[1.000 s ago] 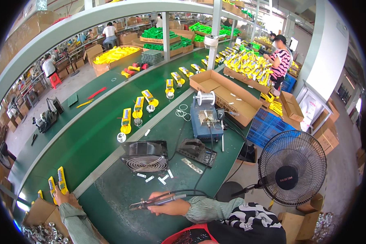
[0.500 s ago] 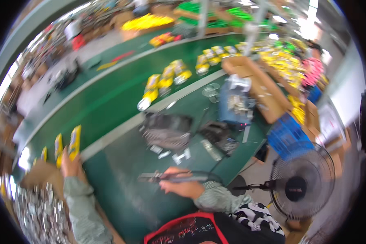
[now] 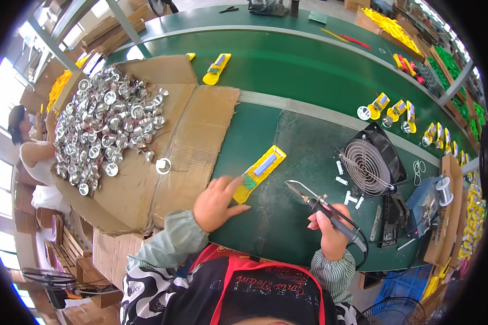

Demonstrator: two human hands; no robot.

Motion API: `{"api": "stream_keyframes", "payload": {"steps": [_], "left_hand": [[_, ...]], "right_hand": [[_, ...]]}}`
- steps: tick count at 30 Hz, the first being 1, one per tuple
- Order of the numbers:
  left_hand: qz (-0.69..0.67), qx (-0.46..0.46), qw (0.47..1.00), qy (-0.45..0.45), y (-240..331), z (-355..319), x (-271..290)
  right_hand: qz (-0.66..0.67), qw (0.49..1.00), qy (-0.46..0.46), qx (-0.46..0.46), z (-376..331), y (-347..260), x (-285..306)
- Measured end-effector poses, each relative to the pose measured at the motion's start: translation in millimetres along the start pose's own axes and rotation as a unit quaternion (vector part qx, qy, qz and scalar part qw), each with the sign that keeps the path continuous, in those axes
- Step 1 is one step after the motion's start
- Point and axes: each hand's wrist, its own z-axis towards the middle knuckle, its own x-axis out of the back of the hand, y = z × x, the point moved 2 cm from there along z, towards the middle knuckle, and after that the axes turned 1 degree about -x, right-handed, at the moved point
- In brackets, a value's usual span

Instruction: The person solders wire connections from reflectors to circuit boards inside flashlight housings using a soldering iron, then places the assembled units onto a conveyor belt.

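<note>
The left hand has left the counter's edge and now lies spread on a yellow part; the right hand stays closed around the soldering iron.

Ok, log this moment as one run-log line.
left hand: fingers on yellow part | right hand: grips soldering iron, tip raised | green bench

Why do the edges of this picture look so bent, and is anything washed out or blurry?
Head view: the fisheye lens curves the green bench toward the dark rim; windows at the left edge blow out white; the shiny metal caps glint; the left hand, right hand and soldering iron look sharp.
</note>
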Motion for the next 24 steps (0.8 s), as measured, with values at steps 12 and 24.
{"api": "stream_keyframes", "payload": {"steps": [12, 24], "left_hand": [[0.360, 0.171, 0.917, 0.007, -161, 7, 38], [-0.137, 0.135, 0.979, 0.068, -79, 19, 40]], "right_hand": [[-0.013, 1.000, -0.007, -0.022, -7, -2, -9], [-0.016, 0.997, -0.070, -0.029, 2, -3, -26]]}}
